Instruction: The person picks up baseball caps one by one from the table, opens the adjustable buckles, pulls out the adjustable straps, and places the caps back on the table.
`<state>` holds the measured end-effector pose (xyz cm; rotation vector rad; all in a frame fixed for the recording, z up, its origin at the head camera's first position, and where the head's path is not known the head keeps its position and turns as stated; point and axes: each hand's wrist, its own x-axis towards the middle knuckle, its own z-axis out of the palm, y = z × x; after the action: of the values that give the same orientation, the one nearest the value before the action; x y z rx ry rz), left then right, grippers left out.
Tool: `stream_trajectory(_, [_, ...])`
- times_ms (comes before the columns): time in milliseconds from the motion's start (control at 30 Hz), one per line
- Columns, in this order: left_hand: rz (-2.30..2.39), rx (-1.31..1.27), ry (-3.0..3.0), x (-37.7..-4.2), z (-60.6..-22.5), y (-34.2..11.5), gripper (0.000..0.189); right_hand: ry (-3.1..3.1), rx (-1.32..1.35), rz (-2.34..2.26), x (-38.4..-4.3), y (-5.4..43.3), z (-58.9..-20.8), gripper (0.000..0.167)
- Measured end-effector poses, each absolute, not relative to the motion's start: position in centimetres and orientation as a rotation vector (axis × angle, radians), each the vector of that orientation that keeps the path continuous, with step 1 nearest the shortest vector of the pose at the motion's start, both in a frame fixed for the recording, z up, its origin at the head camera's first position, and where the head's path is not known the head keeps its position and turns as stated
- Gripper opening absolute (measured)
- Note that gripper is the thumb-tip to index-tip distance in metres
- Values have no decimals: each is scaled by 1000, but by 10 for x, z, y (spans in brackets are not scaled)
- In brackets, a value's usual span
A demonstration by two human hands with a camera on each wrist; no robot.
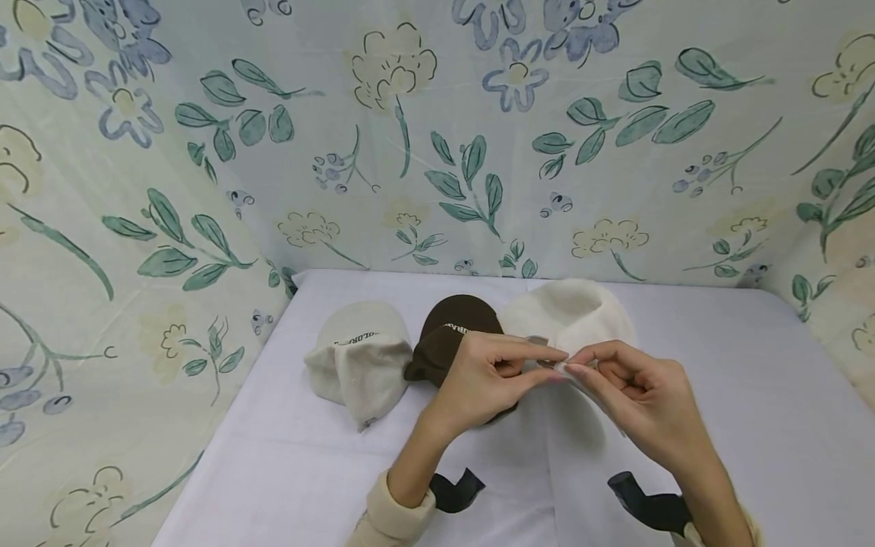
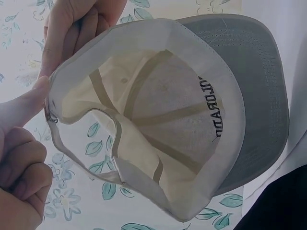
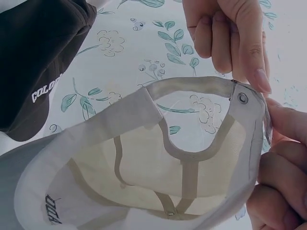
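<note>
Both hands meet at the back strap of a white baseball cap (image 1: 581, 311). My left hand (image 1: 488, 376) pinches the strap between thumb and forefinger. Close against it, my right hand (image 1: 645, 391) grips the strap's end with thumb and forefinger. From the left wrist view, the cap's (image 2: 168, 100) inside faces the camera, with its grey-looking brim (image 2: 259, 105) to the right and dark lettering showing through the front. A small metal eyelet (image 3: 242, 98) sits near the strap end in the right wrist view, just below the fingertips.
A beige cap (image 1: 362, 357) and a dark brown cap (image 1: 458, 319) stand side by side to the left of the held cap. White cloth (image 1: 273, 471) covers the table, and flower-printed fabric (image 1: 437, 190) hangs behind it. Black bands (image 1: 649, 505) are at both wrists.
</note>
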<state>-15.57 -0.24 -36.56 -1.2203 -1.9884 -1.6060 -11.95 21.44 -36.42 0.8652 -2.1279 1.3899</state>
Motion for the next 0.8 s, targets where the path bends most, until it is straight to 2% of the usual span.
stream_trajectory(800, [-1610, -1189, -1977, -157, -367, -1, 5, -2119, 784, 1324, -121, 212, -366, 41])
